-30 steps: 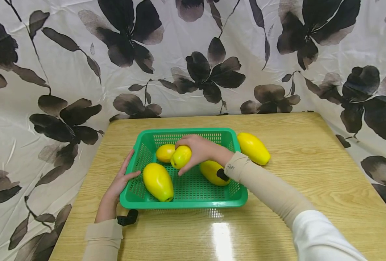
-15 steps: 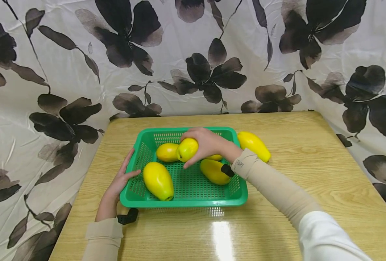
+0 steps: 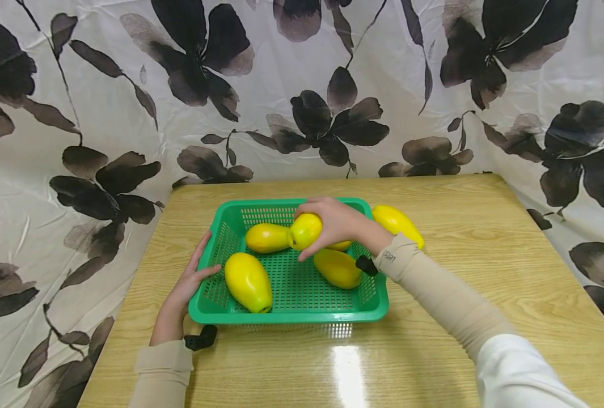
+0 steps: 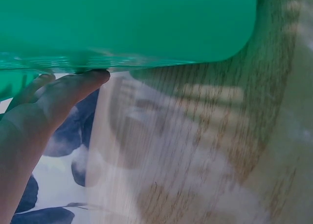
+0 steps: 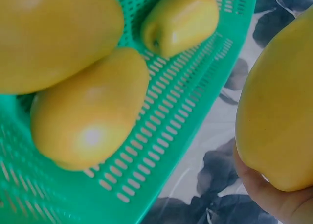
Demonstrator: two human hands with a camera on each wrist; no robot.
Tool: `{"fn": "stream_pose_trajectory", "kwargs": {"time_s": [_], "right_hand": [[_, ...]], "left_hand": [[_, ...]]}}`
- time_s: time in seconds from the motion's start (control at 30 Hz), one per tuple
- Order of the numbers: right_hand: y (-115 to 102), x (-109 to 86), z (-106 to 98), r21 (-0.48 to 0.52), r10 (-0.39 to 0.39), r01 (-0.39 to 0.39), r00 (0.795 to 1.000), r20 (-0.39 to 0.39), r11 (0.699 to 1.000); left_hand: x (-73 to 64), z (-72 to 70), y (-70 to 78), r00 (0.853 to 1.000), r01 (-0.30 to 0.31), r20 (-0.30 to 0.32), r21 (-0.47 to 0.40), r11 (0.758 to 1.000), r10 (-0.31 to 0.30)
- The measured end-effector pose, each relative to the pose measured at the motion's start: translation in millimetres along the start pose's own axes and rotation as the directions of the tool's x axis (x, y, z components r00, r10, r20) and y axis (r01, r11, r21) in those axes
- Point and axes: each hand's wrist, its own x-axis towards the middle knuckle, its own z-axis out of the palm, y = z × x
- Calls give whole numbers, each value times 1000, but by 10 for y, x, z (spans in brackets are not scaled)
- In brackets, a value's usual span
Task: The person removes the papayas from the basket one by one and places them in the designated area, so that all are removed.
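Observation:
My right hand [image 3: 332,224] grips a yellow papaya [image 3: 305,231] above the green basket [image 3: 286,317], its blunt end toward the left. In the right wrist view the held papaya [image 5: 281,106] fills the right edge, with part of the hand curled under it. My left hand [image 3: 186,283] holds the basket's left rim, thumb over the inside and fingers along the outside. The left wrist view has its fingers [image 4: 73,89] right at the rim's underside. Inside the basket lie a papaya [image 3: 248,283] at front left, one [image 3: 266,238] at back left and another [image 3: 336,268] at right.
Beyond the basket's right side a further papaya [image 3: 396,224] lies on the wooden table [image 3: 460,226]. One more papaya [image 3: 341,246] shows partly behind the right hand. A floral cloth [image 3: 281,153] hangs behind and beside the table.
My right hand has moved to the right and slightly back with the papaya, uncovering more of the back-left one. The left hand stays on the rim.

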Motion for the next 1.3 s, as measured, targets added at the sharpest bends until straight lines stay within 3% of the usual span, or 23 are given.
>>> {"fn": "stream_pose_trajectory", "kwargs": {"time_s": [0.2, 0.37, 0.63, 0.87, 1.07, 1.3], "right_hand": [[50, -106, -73, 14, 44, -44, 999, -12, 999], [84, -198, -144, 61, 67, -65, 997, -35, 996], [159, -357, -231, 80, 102, -96, 992, -75, 992], [254, -517, -285, 73, 133, -125, 986, -105, 989], [298, -682, -347, 70, 177, -169, 974, -139, 983], [382, -870, -398, 80, 186, -175, 969, -163, 981]], "left_hand": [[37, -78, -109, 1000, 9, -23, 82, 997, -8], [73, -124, -170, 1000, -3, -14, 66, 998, 4], [19, -10, -21, 1000, -10, -7, 8, 1000, 10], [-69, 51, 53, 999, 26, -36, 108, 994, -22], [-115, 96, 40, 999, 19, -42, 117, 993, -14], [-102, 37, -138, 998, 14, -63, 138, 990, -5]]}}
